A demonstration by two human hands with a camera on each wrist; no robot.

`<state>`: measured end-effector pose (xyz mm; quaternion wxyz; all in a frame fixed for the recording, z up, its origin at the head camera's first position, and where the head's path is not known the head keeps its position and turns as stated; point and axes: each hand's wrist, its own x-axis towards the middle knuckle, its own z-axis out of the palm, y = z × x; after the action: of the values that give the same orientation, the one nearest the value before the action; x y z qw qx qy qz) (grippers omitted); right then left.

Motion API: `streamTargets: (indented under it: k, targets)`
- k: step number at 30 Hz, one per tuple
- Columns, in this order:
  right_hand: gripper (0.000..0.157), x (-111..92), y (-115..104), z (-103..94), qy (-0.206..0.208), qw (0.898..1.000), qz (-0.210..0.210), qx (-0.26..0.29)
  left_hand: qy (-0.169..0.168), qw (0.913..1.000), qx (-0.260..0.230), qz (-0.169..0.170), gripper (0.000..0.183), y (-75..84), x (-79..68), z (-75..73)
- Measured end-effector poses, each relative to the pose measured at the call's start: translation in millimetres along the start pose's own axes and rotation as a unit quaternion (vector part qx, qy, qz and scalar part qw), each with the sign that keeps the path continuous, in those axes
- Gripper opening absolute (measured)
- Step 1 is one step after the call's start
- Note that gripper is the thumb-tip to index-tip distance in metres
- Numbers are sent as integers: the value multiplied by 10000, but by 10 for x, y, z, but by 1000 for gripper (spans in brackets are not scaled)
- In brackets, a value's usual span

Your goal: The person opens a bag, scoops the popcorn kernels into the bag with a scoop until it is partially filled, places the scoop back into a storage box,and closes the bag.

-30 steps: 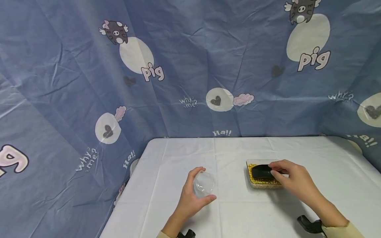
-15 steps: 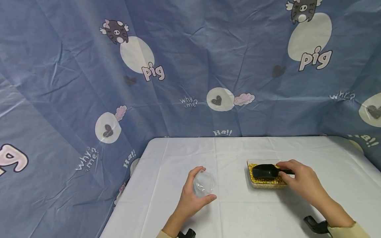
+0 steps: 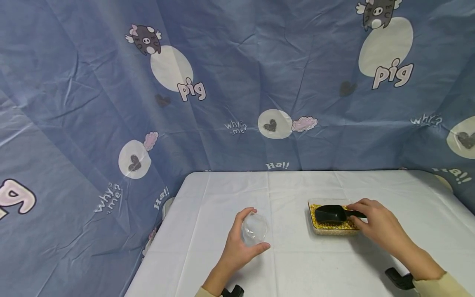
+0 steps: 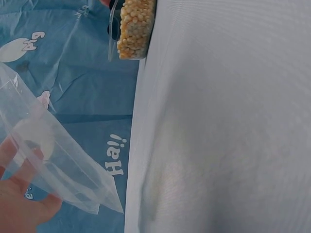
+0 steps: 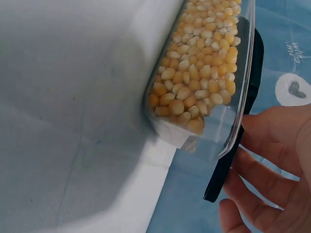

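- Head view: the right hand [image 3: 378, 222] pinched the black scoop [image 3: 329, 214] between thumb and fingers, its bowl resting on the yellow corn kernels [image 3: 335, 226].
- The clear rectangular tub [image 3: 334, 233] that held the corn stood on the white-covered worktop [image 3: 293, 268], set in from the far edge and somewhat nearer the right edge than the left.
- On the side toward the worktop's left edge, well apart from the tub, the left hand [image 3: 237, 249] gripped a clear plastic bag [image 3: 255, 229] with curled fingers and thumb; whether the bag's bottom touched the worktop could not be told.
- The step in hand seemed to be working the scoop in the corn. A fuller wrap round the handle [image 5: 222, 172] would likely have steadied it better than fingertips.
- In the right wrist view the handle crossed the tub's rim. Bearing down there could have tipped the tub, which neither hand braced, so lifting from the wrist looked wiser.
- A shallow dig, then a levelled bowl before clearing the rim, would probably have spared stray kernels.
- The bag looked limp; a light, wide-spread grip suited it best.
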<state>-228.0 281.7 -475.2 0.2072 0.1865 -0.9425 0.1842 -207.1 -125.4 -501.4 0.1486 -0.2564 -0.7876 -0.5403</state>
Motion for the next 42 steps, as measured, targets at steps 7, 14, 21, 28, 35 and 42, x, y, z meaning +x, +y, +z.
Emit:
streamTargets:
  k: [7,14,21,28,35,42]
  targets:
    - [31,20,41,41,20,9990,-405,-186,-14,10000,69,11,98,-4,-1,-6]
    - [31,33,76,41,-99,9983,-537,-226,-14,10000,7,23,98,-17,-6,0]
    - [30,26,79,11,-48,9962,-820,-290,30,9999,-12,-101,97,106,-2,-1]
    - [28,46,48,-46,-21,9946,-1034,-119,26,10000,73,20,100,57,-6,7]
    - [30,52,32,-125,7,9935,-1130,-140,-55,9998,83,-190,103,-38,-22,14]
    - [34,75,75,-204,189,9889,-1442,-308,19,9999,99,-85,103,-41,-14,11]
